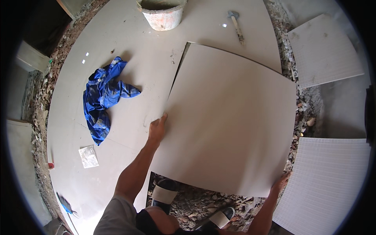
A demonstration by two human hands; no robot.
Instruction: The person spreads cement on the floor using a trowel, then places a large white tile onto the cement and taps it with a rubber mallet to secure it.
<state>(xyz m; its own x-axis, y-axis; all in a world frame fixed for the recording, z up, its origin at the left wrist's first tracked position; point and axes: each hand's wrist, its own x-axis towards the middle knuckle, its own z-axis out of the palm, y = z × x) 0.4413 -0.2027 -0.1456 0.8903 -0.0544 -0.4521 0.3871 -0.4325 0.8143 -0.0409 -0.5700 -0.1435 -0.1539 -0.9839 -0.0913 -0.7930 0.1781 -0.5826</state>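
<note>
A large pale beige tile (227, 121) fills the middle right, its near edge above rubble and my sandalled feet. My left hand (157, 127) grips its left edge, fingers closed round it. My right hand (281, 181) grips the right edge near the closest corner, partly hidden by the tile. Along the tile's far and upper left edges, a thin dark gap shows against the pale tiled floor (141, 47). A crumpled, stained blue cloth garment (101, 98) lies left of my left hand, with a small white packet (89, 156) nearer me.
A dirty white bucket (161, 17) and a hammer (236, 25) sit on the far floor. Two textured tiles (325, 47) (325, 180) lean along the right side over rubble. A rubble strip (55, 78) runs along the left wall, and a blue-handled tool (65, 205) lies low left.
</note>
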